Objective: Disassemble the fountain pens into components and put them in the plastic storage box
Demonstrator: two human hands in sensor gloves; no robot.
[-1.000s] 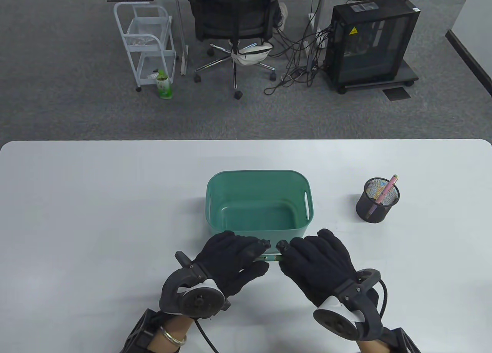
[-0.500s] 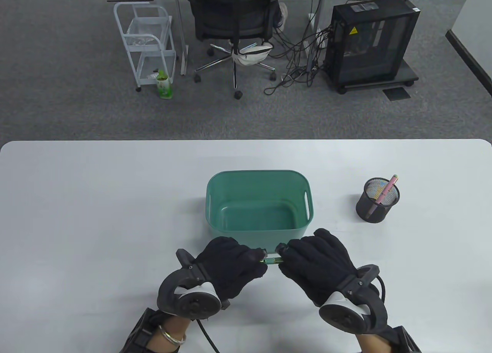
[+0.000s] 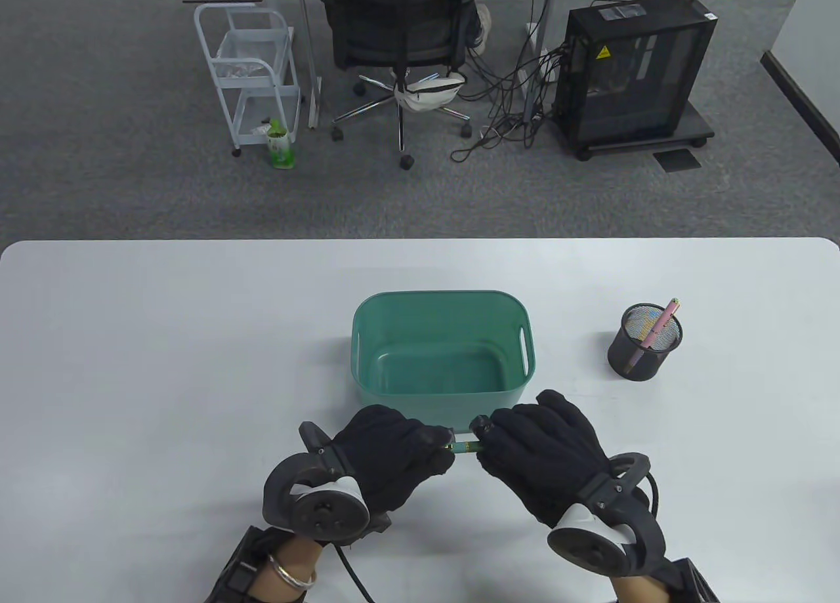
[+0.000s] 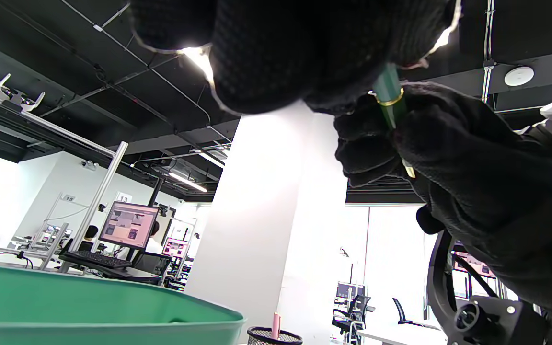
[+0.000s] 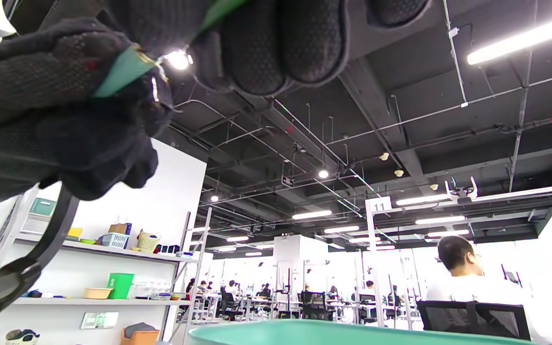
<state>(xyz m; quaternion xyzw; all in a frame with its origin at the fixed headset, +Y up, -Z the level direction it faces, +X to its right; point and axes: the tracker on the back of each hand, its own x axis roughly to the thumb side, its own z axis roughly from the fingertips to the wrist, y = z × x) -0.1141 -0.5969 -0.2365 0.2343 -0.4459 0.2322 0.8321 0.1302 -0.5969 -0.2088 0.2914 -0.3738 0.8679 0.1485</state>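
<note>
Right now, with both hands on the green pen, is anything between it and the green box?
Nothing visible. The green pen is held by the left hand and right hand just in front of the green box, near its front wall. The box looks empty, and the mesh pen cup sits off to the right.

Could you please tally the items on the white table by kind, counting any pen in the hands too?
Fountain pens: 2, a green pen held between the left hand and the right hand, and a pink pen in the holder.
Green plastic storage boxes: 1.
Black mesh pen holders: 1.
Total: 4.
</note>
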